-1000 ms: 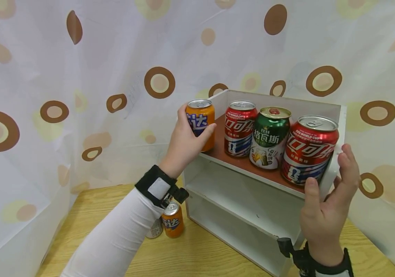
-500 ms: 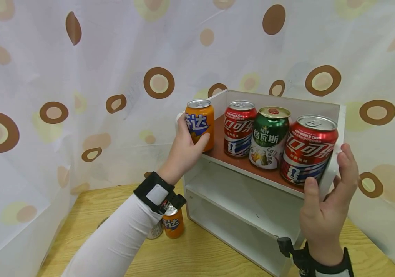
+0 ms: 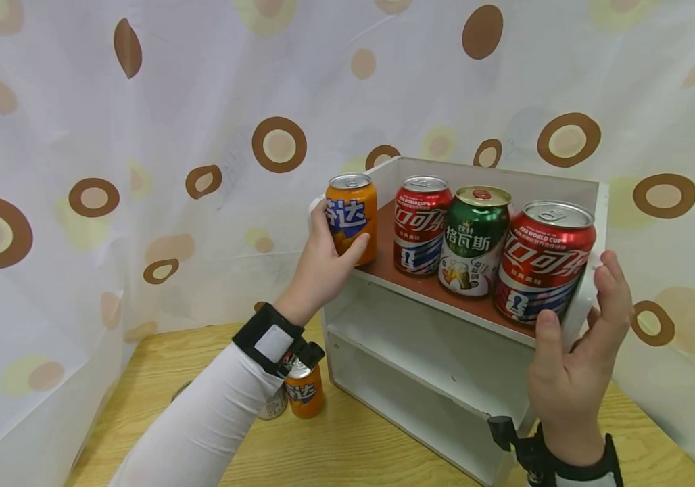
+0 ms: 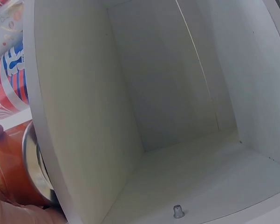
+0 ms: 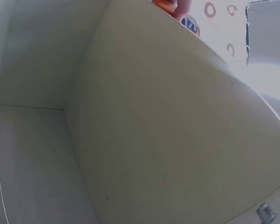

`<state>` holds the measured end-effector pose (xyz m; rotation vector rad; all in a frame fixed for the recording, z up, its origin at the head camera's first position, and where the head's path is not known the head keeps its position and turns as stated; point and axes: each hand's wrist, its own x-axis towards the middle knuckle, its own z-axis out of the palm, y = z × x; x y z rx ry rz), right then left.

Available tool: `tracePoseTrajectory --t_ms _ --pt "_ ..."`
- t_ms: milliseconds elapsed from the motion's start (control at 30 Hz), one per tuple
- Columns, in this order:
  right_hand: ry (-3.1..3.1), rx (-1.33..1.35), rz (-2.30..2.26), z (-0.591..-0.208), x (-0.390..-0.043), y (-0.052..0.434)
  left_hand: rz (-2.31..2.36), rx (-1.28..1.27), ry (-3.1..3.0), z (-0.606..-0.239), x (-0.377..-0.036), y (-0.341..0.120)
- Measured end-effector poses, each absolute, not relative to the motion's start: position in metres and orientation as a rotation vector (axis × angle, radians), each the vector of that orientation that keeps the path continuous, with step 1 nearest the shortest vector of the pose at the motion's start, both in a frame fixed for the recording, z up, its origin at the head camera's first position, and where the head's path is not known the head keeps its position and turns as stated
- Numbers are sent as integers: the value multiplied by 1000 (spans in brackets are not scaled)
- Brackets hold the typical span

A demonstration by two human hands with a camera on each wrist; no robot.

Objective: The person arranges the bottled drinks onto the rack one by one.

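Note:
A white shelf unit [image 3: 439,341] stands on a wooden table [image 3: 353,450]. Its brown top shelf carries an orange can [image 3: 353,213], a red can [image 3: 422,226], a green can [image 3: 474,240] and a larger-looking red can [image 3: 543,264] at the right end. My left hand [image 3: 338,237] grips the orange can at the shelf's left end, thumb on its front. My right hand [image 3: 579,297] clasps the unit's right side wall, thumb at the front below the red can. The left wrist view shows the orange can [image 4: 14,172] beside the shelf board [image 4: 84,116].
On the table left of the unit stand a second orange can [image 3: 303,393] and a pale can [image 3: 273,404], partly hidden by my sleeve. A dotted curtain [image 3: 140,135] hangs close behind and to the left. The unit's lower shelves [image 3: 420,379] hold nothing visible.
My left hand has slid slightly lower on the orange can, and the can shows more of its label. The right hand has stayed put.

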<state>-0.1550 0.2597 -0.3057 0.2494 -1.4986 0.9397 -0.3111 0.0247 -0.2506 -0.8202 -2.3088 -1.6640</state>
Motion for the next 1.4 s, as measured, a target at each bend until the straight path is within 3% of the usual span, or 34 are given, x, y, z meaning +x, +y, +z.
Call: tracePoseTrajectory --t_ms 1400 --pt "-1520 246 938 -309 -154 263 -1578 -830 -2310 -247 -312 35"
